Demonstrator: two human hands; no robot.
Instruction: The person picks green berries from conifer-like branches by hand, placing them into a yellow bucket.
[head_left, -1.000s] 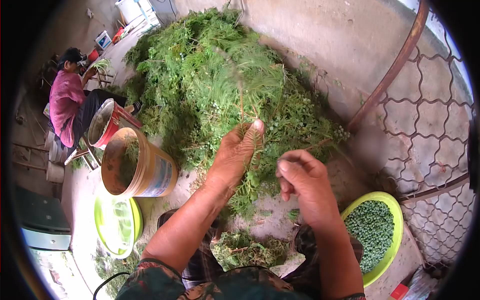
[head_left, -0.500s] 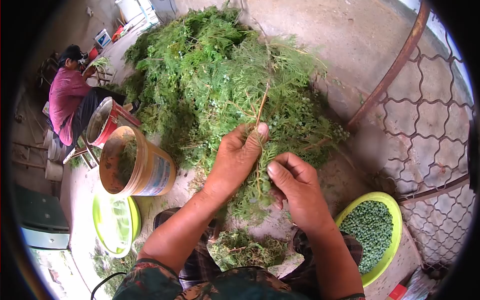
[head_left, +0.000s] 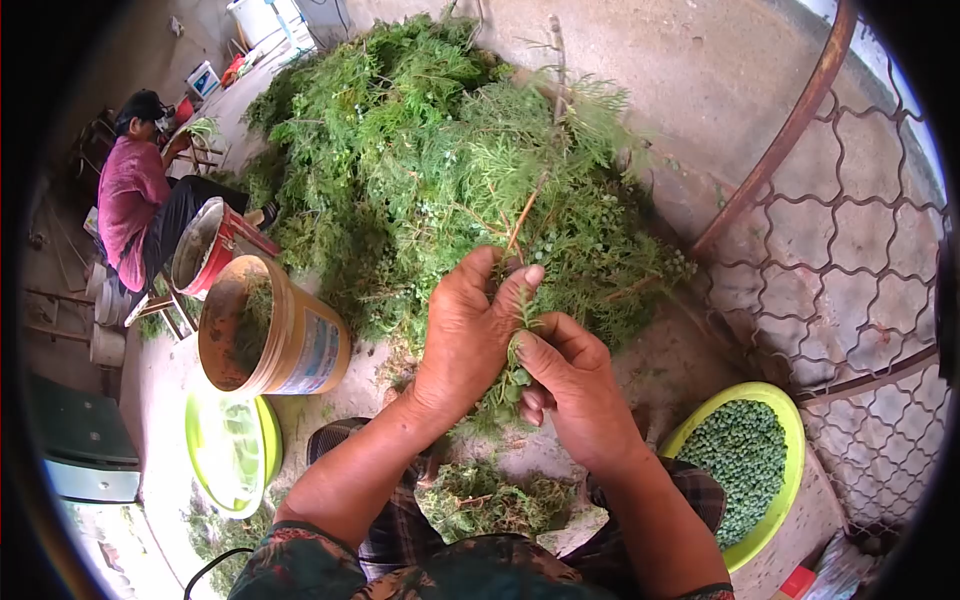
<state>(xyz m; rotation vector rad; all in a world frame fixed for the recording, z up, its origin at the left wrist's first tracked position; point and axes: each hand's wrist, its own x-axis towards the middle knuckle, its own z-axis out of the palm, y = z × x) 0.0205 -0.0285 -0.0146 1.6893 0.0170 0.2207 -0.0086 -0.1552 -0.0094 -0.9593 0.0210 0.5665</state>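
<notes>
My left hand (head_left: 470, 325) is closed around the stem of a leafy evergreen branch (head_left: 526, 208), thumb on top. The branch reaches up and away over a large heap of cut branches (head_left: 390, 160). Just to the right, my right hand (head_left: 572, 385) pinches a green sprig of the same branch between thumb and fingers. Round green cones hang among the leaves below the fingers. A lime-green basin (head_left: 795, 440) filled with small green cones (head_left: 737, 470) stands on the floor at the right, apart from my right hand.
At left stand a tan bucket (head_left: 285, 330) holding some greenery, a red bucket (head_left: 215, 240) and a lime-green tub (head_left: 272, 440). A person (head_left: 140, 190) sits beyond them. Clippings (head_left: 495, 500) lie between my legs. A wire mesh gate (head_left: 850, 260) rises at right.
The branch's upper end has swung to the right. My right hand has moved left and slightly up, closer to my left hand, still pinching the sprig.
</notes>
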